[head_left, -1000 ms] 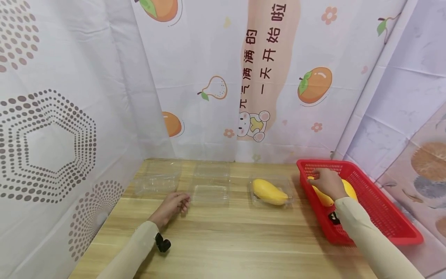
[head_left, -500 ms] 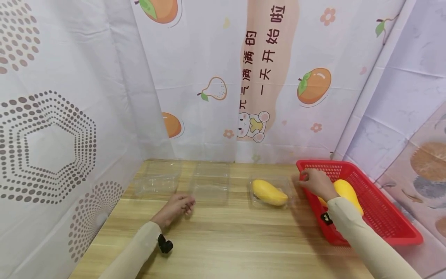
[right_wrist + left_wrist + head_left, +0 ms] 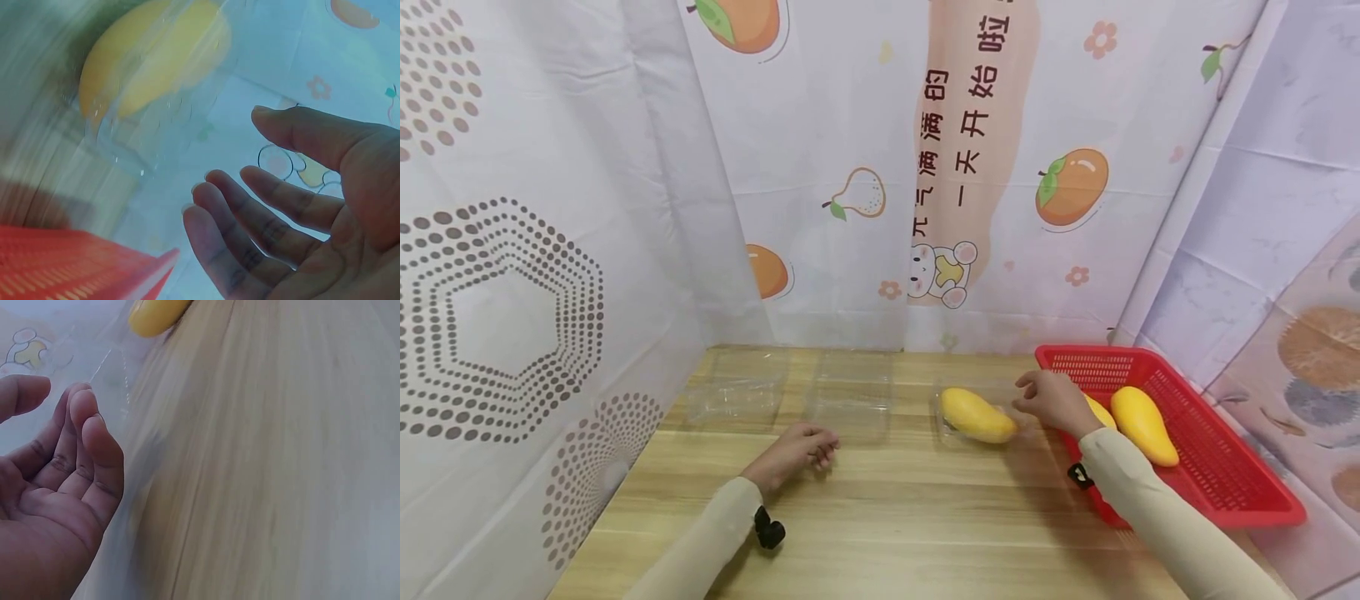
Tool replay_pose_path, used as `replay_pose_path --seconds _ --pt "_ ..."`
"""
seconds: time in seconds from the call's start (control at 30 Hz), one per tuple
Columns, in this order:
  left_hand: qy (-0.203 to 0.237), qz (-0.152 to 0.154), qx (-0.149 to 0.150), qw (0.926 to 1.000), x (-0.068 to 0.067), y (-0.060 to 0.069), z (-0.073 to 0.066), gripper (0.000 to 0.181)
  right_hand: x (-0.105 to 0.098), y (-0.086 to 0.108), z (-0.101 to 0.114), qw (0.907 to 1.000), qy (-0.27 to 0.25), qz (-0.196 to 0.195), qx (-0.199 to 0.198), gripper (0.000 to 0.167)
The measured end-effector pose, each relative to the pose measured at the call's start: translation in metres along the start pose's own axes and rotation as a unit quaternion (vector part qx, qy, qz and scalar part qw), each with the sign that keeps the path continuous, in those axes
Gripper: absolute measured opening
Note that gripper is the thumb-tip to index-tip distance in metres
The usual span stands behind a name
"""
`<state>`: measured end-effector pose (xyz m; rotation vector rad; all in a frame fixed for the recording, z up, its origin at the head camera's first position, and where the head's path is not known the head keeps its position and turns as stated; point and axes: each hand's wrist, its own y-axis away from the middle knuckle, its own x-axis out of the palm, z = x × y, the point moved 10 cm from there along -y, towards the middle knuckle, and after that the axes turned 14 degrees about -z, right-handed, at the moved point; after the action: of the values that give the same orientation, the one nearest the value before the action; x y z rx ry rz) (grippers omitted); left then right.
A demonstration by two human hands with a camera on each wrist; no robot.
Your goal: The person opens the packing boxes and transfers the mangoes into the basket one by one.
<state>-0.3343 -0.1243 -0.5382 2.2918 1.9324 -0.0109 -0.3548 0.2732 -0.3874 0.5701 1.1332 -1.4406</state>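
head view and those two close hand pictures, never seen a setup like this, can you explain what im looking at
There is no machine here, just a person's bare left hand and right hand. The wide picture comes from a camera on the head, looking forward and down; the close ones come from a camera on each wrist. On the wooden table, one yellow fruit lies in a clear tray. Left of it are more clear containers; right of it, a red basket with yellow fruits inside. Neither hand holds anything.
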Motion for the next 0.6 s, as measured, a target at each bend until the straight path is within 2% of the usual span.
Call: replay_pose_path --seconds 0.6 --pt "-0.002 0.057 -0.001 0.9984 0.053 -0.001 -0.006 0.032 0.029 0.009 0.036 0.9995 -0.012 0.021 -0.023 0.029"
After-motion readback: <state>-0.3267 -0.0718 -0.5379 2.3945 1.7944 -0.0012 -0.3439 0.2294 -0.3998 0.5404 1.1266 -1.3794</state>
